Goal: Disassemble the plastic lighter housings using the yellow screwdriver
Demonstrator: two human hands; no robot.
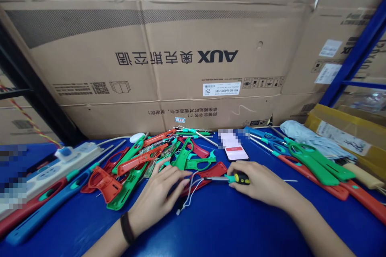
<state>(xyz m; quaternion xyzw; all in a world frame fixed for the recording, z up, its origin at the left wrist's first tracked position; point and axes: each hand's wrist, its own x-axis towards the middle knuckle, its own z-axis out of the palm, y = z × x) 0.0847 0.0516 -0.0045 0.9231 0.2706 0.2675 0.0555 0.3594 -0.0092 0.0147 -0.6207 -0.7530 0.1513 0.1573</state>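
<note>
Well, big cardboard boxes (193,48) with AUX printed on them stood behind the blue table (211,233), and their insides were hidden. At the back on the right, a yellow package (340,136) with a white label lay beside a pale blue cloth bundle (310,140).

The right hand (259,180) was curled around a small screwdriver (241,178) with a black and yellow handle. Its metal shaft pointed left, over a red plastic handle (211,174). The left hand (157,196) lay open with its fingers spread, just beside a thin white wire (190,192). A messy heap of green and red plastic tools (132,172) lay by that hand. A phone (237,152) lay on the table past the screwdriver. A white power strip (51,172) sat at the left, and a blue metal shelf post (356,56) rose at the right.
</note>
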